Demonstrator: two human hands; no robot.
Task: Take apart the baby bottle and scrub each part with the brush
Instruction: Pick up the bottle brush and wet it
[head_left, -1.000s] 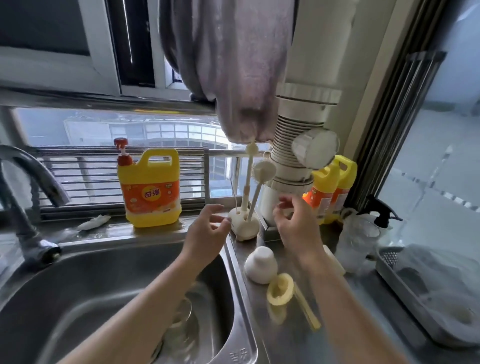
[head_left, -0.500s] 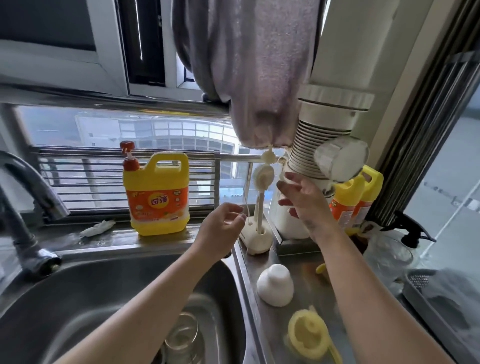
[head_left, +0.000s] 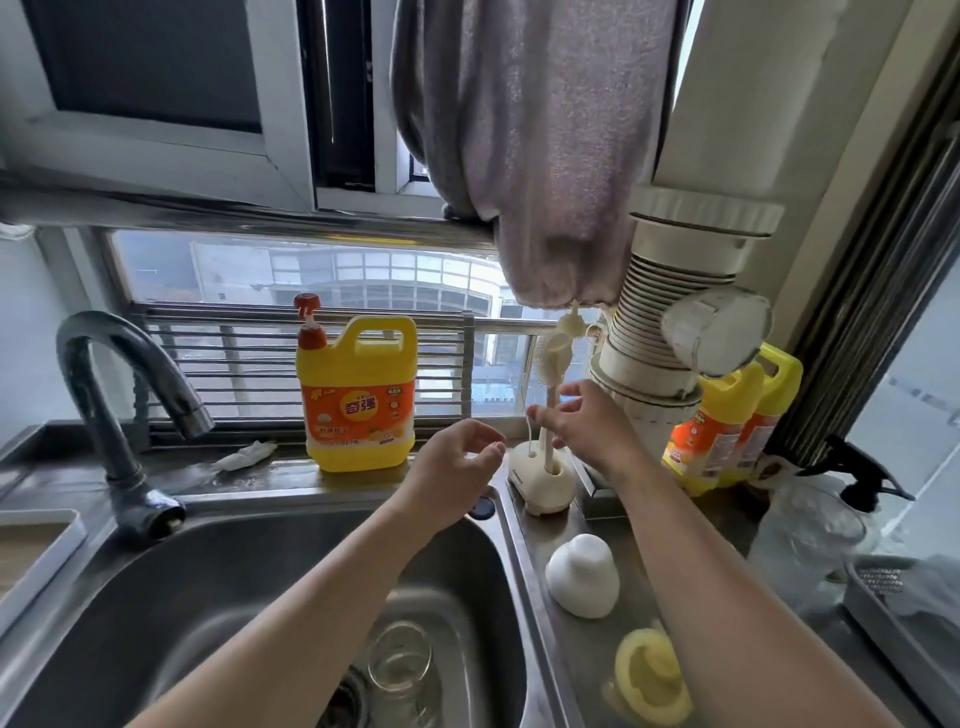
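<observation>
Brush stand (head_left: 540, 480) hemmed in: detergent jug (head_left: 358, 400) left, white pipe (head_left: 649, 374) just right, towel (head_left: 530, 156) overhead; open approach from the sink (head_left: 208, 597) side.

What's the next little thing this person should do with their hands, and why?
Probably close the right hand on the brush and lift it from its stand. That hand is open beside the handle, gripping nothing, and the bottle lies in the sink, cap and ring already off.
</observation>
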